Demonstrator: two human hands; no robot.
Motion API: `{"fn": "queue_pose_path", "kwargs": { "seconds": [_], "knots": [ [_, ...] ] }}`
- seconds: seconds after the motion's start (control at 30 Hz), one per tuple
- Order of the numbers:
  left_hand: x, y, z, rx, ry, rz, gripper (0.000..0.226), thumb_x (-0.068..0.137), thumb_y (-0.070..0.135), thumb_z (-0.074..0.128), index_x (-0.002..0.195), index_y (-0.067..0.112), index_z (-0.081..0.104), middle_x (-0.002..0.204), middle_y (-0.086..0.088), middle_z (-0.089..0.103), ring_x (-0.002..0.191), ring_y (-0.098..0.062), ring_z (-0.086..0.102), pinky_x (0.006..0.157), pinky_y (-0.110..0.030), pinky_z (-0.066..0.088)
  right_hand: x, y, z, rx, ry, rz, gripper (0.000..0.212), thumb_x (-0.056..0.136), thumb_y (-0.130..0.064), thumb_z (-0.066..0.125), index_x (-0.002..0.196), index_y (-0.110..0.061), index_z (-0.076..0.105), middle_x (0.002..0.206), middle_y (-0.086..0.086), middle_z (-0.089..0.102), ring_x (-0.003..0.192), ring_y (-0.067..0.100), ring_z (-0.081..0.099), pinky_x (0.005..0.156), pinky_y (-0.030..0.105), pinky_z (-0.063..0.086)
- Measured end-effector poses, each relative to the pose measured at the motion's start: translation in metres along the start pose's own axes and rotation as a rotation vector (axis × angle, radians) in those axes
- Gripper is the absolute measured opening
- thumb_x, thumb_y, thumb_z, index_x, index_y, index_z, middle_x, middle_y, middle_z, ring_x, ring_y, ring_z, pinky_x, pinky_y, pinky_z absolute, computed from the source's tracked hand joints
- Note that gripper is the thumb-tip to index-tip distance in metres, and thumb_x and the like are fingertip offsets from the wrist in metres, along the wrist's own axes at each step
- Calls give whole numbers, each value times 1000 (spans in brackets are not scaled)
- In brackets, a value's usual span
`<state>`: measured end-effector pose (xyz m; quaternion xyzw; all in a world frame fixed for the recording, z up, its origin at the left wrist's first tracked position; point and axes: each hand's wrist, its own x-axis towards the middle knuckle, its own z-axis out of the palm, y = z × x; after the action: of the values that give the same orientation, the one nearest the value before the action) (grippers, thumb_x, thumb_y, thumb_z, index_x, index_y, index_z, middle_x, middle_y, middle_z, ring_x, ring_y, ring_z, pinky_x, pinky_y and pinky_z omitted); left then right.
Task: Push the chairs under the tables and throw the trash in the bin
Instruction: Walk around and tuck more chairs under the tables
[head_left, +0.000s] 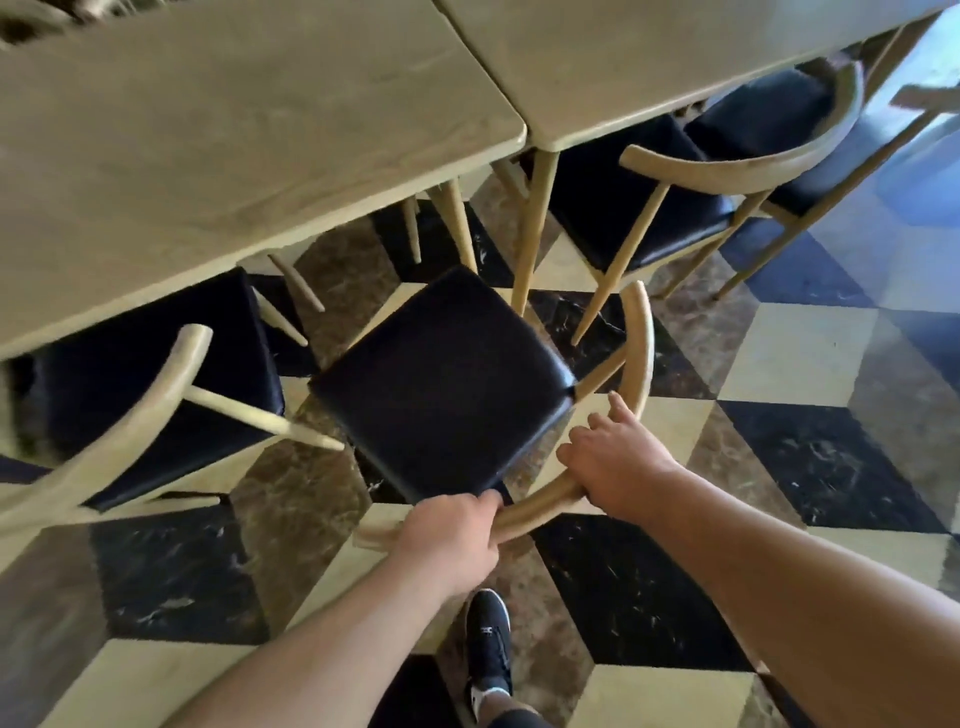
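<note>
A chair with a black seat (441, 379) and a curved pale wooden backrest (641, 348) stands out from the tables, turned at an angle on the floor. My left hand (452, 535) grips the lower part of the backrest. My right hand (613, 462) grips the same rail further along. The seat's far corner sits near the gap between the left wooden table (208, 130) and the right wooden table (649, 57). No trash or bin is in view.
A matching chair (145, 374) sits partly under the left table. Two more chairs (654, 208) stand tucked at the right table. The floor (779, 358) is patterned in black, cream and brown tiles. My black shoe (488, 644) is below the chair.
</note>
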<state>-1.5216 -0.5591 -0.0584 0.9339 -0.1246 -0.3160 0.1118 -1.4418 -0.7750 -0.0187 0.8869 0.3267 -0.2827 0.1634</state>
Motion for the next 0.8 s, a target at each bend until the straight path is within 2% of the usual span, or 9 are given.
{"fn": "queue_pose_path", "kwargs": {
  "seconds": [0.13, 0.2, 0.33, 0.43, 0.63, 0.8],
  "knots": [
    [-3, -41, -16, 27, 85, -57, 35, 97, 39, 63, 129, 29, 53, 113, 2, 70, 103, -28, 69, 83, -42, 50, 33, -13, -20, 30, 44, -14, 49, 103, -31, 63, 151, -28, 53, 160, 2, 49, 155, 29, 34, 128, 63, 14],
    [-2, -62, -25, 51, 114, -77, 33, 95, 39, 65, 126, 29, 55, 110, 2, 71, 103, -28, 70, 85, -42, 49, 49, -21, -32, 59, 65, -22, 46, 101, -30, 64, 147, -30, 56, 158, 0, 52, 153, 27, 38, 128, 60, 18],
    [4, -102, -48, 94, 136, -95, 25, 95, 35, 69, 115, 28, 56, 102, 3, 69, 96, -27, 70, 83, -41, 48, 79, -35, -55, 100, 78, -32, 29, 100, -34, 67, 129, -34, 65, 136, -6, 65, 135, 23, 56, 122, 55, 32],
    [12, -128, -63, 106, 171, -90, 24, 95, 33, 71, 114, 28, 58, 100, 3, 69, 90, -24, 69, 77, -38, 46, 101, -40, -75, 88, 83, -25, 26, 98, -37, 71, 123, -34, 66, 125, -8, 67, 122, 21, 61, 114, 50, 41],
    [39, -169, -90, 98, 177, -55, 26, 94, 34, 74, 114, 27, 61, 99, 5, 70, 87, -22, 70, 85, -40, 56, 143, -38, -111, 69, 50, 12, 28, 97, -34, 72, 124, -32, 65, 124, -7, 66, 120, 21, 59, 110, 47, 44],
    [68, -197, -115, 144, 200, -12, 25, 94, 36, 72, 115, 28, 62, 95, 7, 69, 82, -19, 68, 78, -37, 53, 177, -27, -136, 58, 50, 33, 25, 97, -35, 70, 122, -33, 66, 118, -8, 67, 115, 22, 62, 106, 47, 47]
  ]
}}
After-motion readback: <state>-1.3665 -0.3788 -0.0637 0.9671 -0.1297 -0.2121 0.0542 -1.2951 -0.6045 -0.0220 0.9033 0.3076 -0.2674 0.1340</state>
